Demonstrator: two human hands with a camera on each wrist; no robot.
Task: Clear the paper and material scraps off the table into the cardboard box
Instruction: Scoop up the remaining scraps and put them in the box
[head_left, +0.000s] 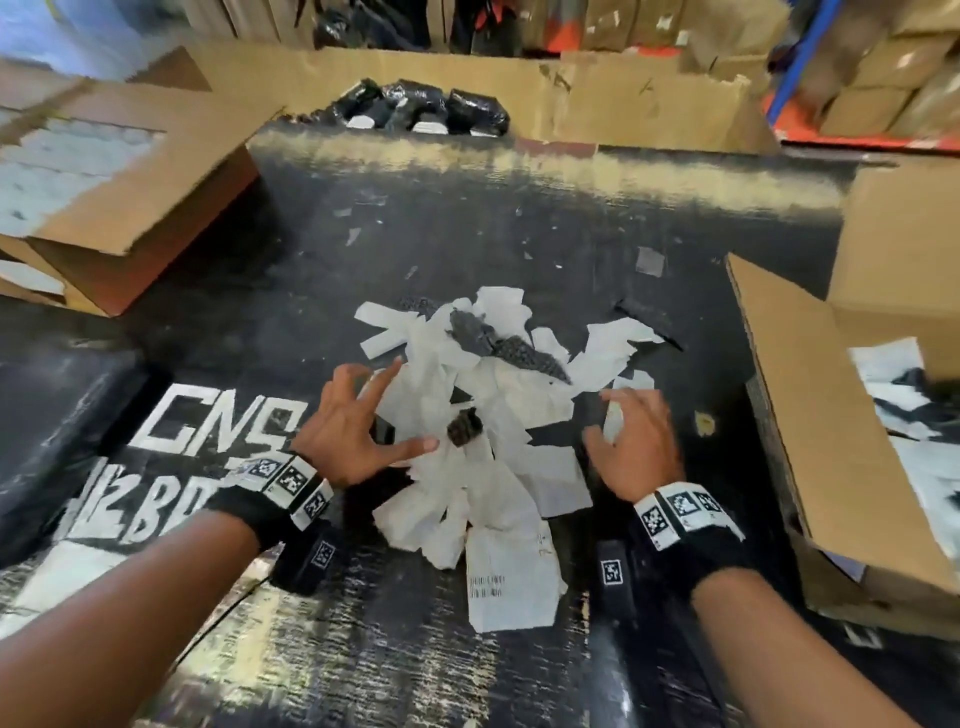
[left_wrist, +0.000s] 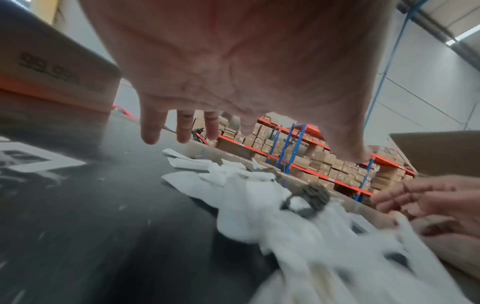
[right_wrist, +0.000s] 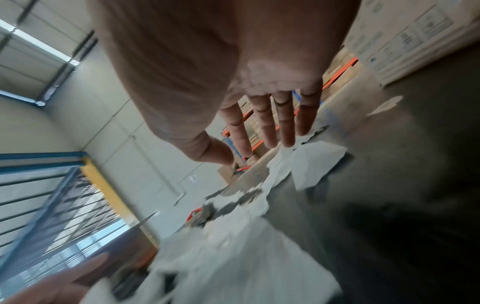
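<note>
A heap of white paper scraps (head_left: 483, 447) mixed with dark mesh material scraps (head_left: 498, 345) lies in the middle of the black table (head_left: 249, 322). My left hand (head_left: 384, 415) hovers at the heap's left edge, fingers spread wide and holding nothing. At the heap's right edge is my right hand (head_left: 618, 426), fingers straight and relaxed over a paper strip. The cardboard box (head_left: 810, 405) stands open at the right with scraps inside. The left wrist view shows the open palm (left_wrist: 246, 102) above the heap (left_wrist: 259, 201). The right wrist view shows straight fingers (right_wrist: 265, 123) over the paper (right_wrist: 311, 164).
Another open cardboard box (head_left: 119, 208) sits at the table's back left. Black wrapped bundles (head_left: 415, 109) lie beyond the far edge, before a cardboard wall (head_left: 597, 93). Small paper bits (head_left: 353, 236) dot the far half of the table. Shelves of cartons (left_wrist: 298, 156) stand behind.
</note>
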